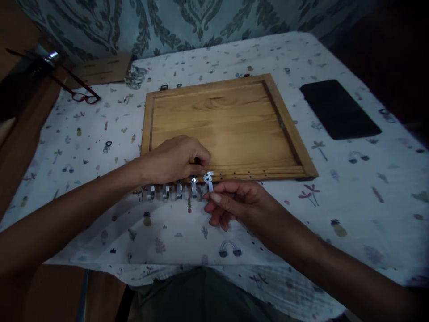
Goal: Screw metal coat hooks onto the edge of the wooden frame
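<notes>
A framed wooden board (231,120) lies flat on a patterned tablecloth. Several metal hooks (179,190) hang in a row from the left part of its near edge, and small holes run along that edge to the right. My left hand (174,158) rests closed on the near edge, fingers pinched on something small that I cannot make out, just above the hooks. My right hand (234,201) sits below the edge, thumb and fingers pinched on the rightmost metal hook (208,180), holding it against the frame.
A black phone (338,109) lies to the right of the board. Red-framed glasses (82,91) and a small pile of metal hooks (135,77) lie at the back left, beside a piece of cardboard (100,69). A wooden surface borders the table on the left.
</notes>
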The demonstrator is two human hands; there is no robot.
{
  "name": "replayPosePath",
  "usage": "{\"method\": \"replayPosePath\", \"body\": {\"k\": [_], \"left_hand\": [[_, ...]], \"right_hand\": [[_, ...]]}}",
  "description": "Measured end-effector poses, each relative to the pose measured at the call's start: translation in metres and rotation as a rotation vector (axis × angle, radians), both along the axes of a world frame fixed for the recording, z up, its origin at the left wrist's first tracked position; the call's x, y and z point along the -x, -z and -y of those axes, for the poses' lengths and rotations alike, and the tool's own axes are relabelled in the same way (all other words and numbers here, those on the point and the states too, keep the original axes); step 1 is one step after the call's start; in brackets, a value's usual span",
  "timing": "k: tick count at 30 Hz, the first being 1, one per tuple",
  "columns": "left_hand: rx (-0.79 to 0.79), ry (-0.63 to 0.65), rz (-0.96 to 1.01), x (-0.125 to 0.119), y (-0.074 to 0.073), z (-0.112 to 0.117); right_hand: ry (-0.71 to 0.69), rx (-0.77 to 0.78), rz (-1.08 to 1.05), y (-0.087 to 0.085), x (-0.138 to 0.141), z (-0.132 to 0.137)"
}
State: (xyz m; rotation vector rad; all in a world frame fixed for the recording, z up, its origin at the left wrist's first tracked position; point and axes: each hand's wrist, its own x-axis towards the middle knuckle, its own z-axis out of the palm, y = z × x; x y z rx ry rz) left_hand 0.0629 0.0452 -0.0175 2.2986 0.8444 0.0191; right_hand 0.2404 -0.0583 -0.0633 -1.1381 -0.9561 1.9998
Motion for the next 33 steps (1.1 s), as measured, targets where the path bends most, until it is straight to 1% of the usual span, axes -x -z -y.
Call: {"method": "replayPosePath", "body": {"k": [2, 3, 4, 5, 6, 7, 9, 10, 11, 12, 13, 15, 17, 25, 29, 33], "left_hand": [[-0.005, -0.003, -0.008, 0.000, -0.001, 0.001], [-0.009, -0.004, -0.011, 0.000, -0.002, 0.001], [-0.015, -0.007, -0.013, 0.000, -0.002, 0.002], [-0.019, -0.013, -0.015, 0.000, -0.002, 0.003], [-0.021, -0.021, -0.019, 0.000, -0.003, 0.004], [-0.022, -0.029, -0.024, -0.001, -0.003, 0.004], [-0.021, -0.040, -0.037, -0.001, -0.003, 0.005], [-0.022, -0.042, -0.041, -0.001, -0.003, 0.006], [-0.022, -0.044, -0.045, -0.001, -0.003, 0.006], [-0.021, -0.044, -0.044, -0.001, -0.004, 0.006], [-0.018, -0.045, -0.043, -0.001, -0.004, 0.007], [-0.014, -0.040, -0.042, -0.002, -0.005, 0.007], [-0.015, -0.030, -0.043, -0.002, -0.006, 0.008], [0.007, -0.022, -0.039, -0.001, -0.008, 0.008], [0.005, -0.018, -0.044, -0.001, -0.009, 0.008], [-0.005, -0.028, -0.051, 0.000, -0.007, 0.009]], "right_hand": [[0.001, -0.041, 0.042, -0.001, -0.002, 0.003], [0.005, -0.086, 0.082, -0.002, -0.004, 0.005], [0.016, -0.157, 0.147, -0.004, -0.006, 0.007], [0.035, -0.262, 0.246, -0.006, -0.010, 0.009], [0.059, -0.409, 0.371, -0.008, -0.014, 0.011], [0.086, -0.595, 0.520, -0.010, -0.018, 0.012], [0.102, -1.033, 0.800, -0.011, -0.026, 0.010], [0.087, -1.236, 0.897, -0.010, -0.029, 0.007], [0.056, -1.403, 0.949, -0.008, -0.031, 0.003], [0.021, -1.525, 0.968, -0.005, -0.033, -0.001], [-0.014, -1.599, 0.968, -0.003, -0.035, -0.005], [-0.073, -1.662, 0.952, 0.002, -0.037, -0.011], [-0.116, -1.679, 0.946, 0.006, -0.038, -0.015], [-0.205, -1.658, 0.940, 0.011, -0.043, -0.016], [-0.208, -1.660, 0.934, 0.014, -0.044, -0.016], [-0.143, -1.634, 0.903, 0.009, -0.042, -0.017]]}}
